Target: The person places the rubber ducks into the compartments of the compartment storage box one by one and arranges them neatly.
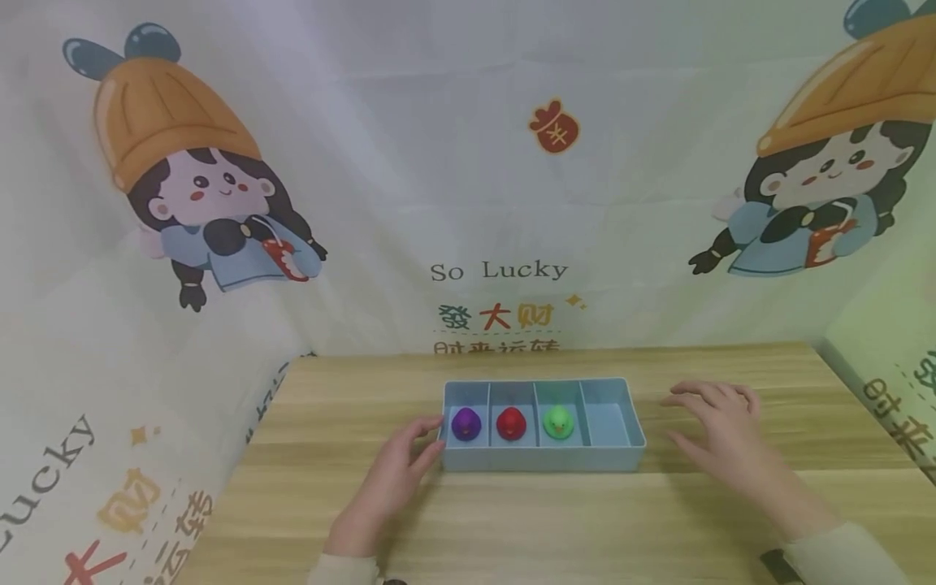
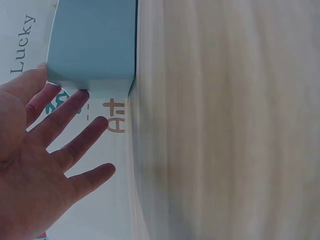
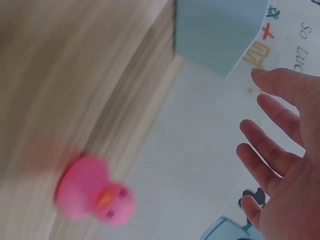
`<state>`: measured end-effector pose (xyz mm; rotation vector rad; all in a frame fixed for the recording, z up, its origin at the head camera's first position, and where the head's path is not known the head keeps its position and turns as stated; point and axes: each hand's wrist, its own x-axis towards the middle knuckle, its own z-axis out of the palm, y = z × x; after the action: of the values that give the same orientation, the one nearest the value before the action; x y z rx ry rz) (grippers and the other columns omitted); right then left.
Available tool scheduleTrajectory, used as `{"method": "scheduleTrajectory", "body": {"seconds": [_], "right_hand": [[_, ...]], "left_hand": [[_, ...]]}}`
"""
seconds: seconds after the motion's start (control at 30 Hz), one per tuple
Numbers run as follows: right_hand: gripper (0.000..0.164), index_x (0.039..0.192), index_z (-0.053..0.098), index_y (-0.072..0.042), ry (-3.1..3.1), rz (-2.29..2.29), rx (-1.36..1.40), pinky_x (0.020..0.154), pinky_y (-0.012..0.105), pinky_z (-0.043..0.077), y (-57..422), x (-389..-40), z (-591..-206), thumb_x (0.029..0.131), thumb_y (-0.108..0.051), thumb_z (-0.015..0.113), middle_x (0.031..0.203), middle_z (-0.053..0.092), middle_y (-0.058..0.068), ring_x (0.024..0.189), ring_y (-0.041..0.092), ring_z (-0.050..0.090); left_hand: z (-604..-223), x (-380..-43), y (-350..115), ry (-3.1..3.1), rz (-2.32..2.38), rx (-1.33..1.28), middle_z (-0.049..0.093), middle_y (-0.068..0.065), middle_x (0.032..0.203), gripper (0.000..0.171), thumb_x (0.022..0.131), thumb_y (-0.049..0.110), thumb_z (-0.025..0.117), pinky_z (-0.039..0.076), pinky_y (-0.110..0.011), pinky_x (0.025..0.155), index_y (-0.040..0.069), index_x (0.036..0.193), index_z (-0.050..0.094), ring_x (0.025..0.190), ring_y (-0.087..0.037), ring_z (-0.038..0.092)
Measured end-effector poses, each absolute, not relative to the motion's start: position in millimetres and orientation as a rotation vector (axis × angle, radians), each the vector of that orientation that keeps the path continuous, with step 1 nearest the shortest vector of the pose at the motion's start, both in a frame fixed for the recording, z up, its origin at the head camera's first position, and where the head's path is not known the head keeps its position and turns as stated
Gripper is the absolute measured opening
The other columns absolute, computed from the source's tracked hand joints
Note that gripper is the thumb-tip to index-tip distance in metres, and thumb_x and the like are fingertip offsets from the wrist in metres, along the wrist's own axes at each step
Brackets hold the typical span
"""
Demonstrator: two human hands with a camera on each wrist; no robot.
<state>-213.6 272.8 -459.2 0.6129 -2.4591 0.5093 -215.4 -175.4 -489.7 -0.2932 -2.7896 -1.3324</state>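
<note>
A light blue box [image 1: 541, 458] with a row of compartments sits on the table. From left to right it holds a purple duck [image 1: 465, 424], a red duck [image 1: 511, 423] and a green duck [image 1: 559, 422]; the rightmost compartment has nothing in it. My left hand [image 1: 398, 467] is at the box's left end, fingertips against or very near it, fingers spread in the left wrist view. To the right of the box, apart from it, my right hand [image 1: 720, 431] hovers with loosely bent fingers and holds nothing. A pink duck [image 3: 92, 192] shows in the right wrist view; the head view does not show it.
The wooden table [image 1: 512, 528] ends at a printed cloth backdrop [image 1: 380, 203] behind the box. More printed cloth hangs on the left and right sides.
</note>
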Motion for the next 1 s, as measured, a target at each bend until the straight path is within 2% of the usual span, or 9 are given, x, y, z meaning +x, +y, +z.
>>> {"method": "scheduleTrajectory", "body": {"seconds": [0.5, 0.67, 1.0], "right_hand": [[0.048, 0.114, 0.071, -0.015, -2.585, 0.424, 0.425, 0.093, 0.069, 0.030, 323, -190, -471, 0.070, -0.019, 0.092, 0.123, 0.069, 0.016, 0.109, 0.043, 0.057], [0.053, 0.116, 0.071, -0.015, -2.613, 0.415, 0.383, 0.094, 0.071, 0.030, 337, -184, -475, 0.068, -0.020, 0.093, 0.119, 0.071, 0.017, 0.107, 0.044, 0.059], [0.052, 0.112, 0.072, -0.013, -2.642, 0.421, 0.323, 0.097, 0.073, 0.030, 355, -174, -486, 0.067, -0.028, 0.094, 0.116, 0.072, 0.020, 0.103, 0.044, 0.062]], "left_hand": [[-489, -217, -175, -2.803, -1.337, -0.287, 0.058, -0.011, 0.150, 0.042, 0.103, 0.023, 0.064, 0.036, -0.062, 0.121, 0.013, 0.143, 0.058, 0.141, -0.039, 0.051], [-488, -218, -175, -2.805, -1.336, -0.284, 0.058, -0.010, 0.150, 0.043, 0.102, 0.024, 0.064, 0.036, -0.062, 0.121, 0.013, 0.144, 0.058, 0.141, -0.039, 0.051], [-487, -217, -174, -2.803, -1.338, -0.278, 0.058, -0.011, 0.150, 0.043, 0.102, 0.023, 0.064, 0.036, -0.062, 0.121, 0.012, 0.144, 0.058, 0.141, -0.040, 0.051]]}}
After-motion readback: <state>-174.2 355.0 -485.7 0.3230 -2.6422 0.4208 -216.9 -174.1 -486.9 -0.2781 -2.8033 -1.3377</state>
